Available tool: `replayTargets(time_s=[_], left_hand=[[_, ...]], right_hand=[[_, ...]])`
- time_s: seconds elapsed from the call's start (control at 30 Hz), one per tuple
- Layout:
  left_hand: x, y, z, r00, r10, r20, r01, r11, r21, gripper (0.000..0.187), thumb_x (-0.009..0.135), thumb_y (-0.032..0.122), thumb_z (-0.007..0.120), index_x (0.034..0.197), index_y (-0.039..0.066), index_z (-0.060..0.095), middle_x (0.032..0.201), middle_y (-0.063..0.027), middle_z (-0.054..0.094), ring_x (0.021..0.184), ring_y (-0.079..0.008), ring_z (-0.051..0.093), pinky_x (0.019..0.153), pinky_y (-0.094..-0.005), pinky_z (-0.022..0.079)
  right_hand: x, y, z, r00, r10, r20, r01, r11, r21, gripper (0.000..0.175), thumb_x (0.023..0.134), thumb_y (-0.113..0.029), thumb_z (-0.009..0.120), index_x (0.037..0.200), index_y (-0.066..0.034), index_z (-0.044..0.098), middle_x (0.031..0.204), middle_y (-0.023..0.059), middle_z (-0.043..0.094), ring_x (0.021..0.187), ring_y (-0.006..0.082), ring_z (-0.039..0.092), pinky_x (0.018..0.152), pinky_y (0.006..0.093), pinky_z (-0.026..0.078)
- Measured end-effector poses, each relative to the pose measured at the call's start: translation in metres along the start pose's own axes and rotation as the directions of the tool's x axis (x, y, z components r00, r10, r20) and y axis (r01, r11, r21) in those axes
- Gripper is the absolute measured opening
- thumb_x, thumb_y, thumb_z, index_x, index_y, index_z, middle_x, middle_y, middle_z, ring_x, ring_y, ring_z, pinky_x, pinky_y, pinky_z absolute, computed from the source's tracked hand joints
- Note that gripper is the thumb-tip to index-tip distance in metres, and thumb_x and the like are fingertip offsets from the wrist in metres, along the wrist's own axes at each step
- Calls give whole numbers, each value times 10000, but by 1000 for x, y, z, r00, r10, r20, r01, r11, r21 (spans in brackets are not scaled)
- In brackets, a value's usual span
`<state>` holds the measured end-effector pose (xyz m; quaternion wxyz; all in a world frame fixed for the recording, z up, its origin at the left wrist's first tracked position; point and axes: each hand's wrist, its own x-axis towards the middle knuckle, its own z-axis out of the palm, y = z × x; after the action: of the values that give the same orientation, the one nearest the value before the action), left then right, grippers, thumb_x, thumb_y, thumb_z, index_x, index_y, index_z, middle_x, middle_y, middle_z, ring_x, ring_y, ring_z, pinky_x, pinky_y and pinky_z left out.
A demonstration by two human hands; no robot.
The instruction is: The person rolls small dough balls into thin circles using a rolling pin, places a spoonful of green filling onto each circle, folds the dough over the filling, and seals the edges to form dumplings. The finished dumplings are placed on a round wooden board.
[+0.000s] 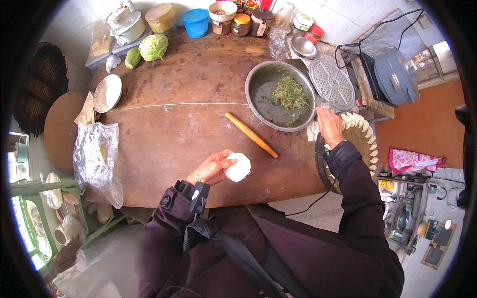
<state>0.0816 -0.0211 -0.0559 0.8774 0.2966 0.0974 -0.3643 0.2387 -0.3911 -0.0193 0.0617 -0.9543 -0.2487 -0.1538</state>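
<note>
Near the table's front edge, my left hand point(215, 167) holds a round white dough wrapper point(237, 167) with the thumb on top. My right hand point(329, 126) is at the right rim of a metal bowl point(261, 115), its fingers closed on the handle of a thin utensil point(308, 105) that reaches in toward the green chopped filling point(288, 93); the utensil's tip cannot be made out. Between the bowl and my left hand lies a wooden rolling pin point(251, 135). Folded dumplings point(367, 132) line the edge of a round tray point(352, 143), partly hidden under my right forearm.
A perforated steamer plate point(331, 83) lies right of the bowl, near a grey pot point(397, 76). At the left are a white bowl point(108, 93) and a plastic bag point(96, 156). A cabbage point(153, 47), a blue tub point(195, 23) and several jars stand along the back.
</note>
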Motion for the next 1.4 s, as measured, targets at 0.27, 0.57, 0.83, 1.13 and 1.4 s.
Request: replayTargets(time_s=[0.27, 0.57, 0.83, 1.13, 1.4], left_hand=[[16, -9, 14, 999, 8, -50, -9, 1000, -13, 142, 888, 127, 612, 987, 49, 547, 1027, -150, 642, 959, -306, 643, 820, -379, 541], [27, -12, 18, 998, 17, -66, -19, 999, -28, 164, 882, 117, 619, 999, 35, 539, 1012, -132, 645, 938, -258, 649, 826, -364, 536], [36, -14, 20, 996, -6, -85, 7, 1000, 13, 122, 876, 118, 630, 962, 56, 570, 959, -74, 651, 887, -183, 646, 768, -329, 546], [40, -16, 19, 995, -3, -96, 2, 1000, -11, 115, 879, 115, 625, 966, 55, 577, 973, -78, 655, 916, -196, 644, 810, -344, 538], [41, -14, 24, 999, 17, -32, -17, 1000, -17, 206, 874, 148, 634, 1037, 45, 562, 1031, -123, 642, 967, -273, 644, 848, -360, 530]], right_hand=[[5, 23, 16, 976, -215, -30, 215, 976, -17, 306, 725, -4, 580, 1020, -83, 600, 795, 91, 549, 754, 295, 576, 616, 389, 489], [6, 34, 27, 960, -261, 103, 270, 959, -90, 284, 769, -40, 537, 1049, -52, 586, 847, 100, 547, 827, 276, 565, 654, 378, 491], [6, 37, 33, 940, -307, 145, 323, 941, -102, 237, 779, -55, 531, 1014, -42, 566, 842, 108, 541, 826, 289, 556, 661, 387, 489], [7, 31, 30, 921, -182, 344, 181, 983, 35, 108, 817, -85, 474, 893, -45, 539, 852, 144, 571, 859, 338, 563, 721, 426, 474], [7, 26, 21, 941, -116, 318, 88, 991, 101, 137, 789, -37, 531, 904, -24, 605, 789, 178, 576, 773, 383, 586, 663, 441, 473]])
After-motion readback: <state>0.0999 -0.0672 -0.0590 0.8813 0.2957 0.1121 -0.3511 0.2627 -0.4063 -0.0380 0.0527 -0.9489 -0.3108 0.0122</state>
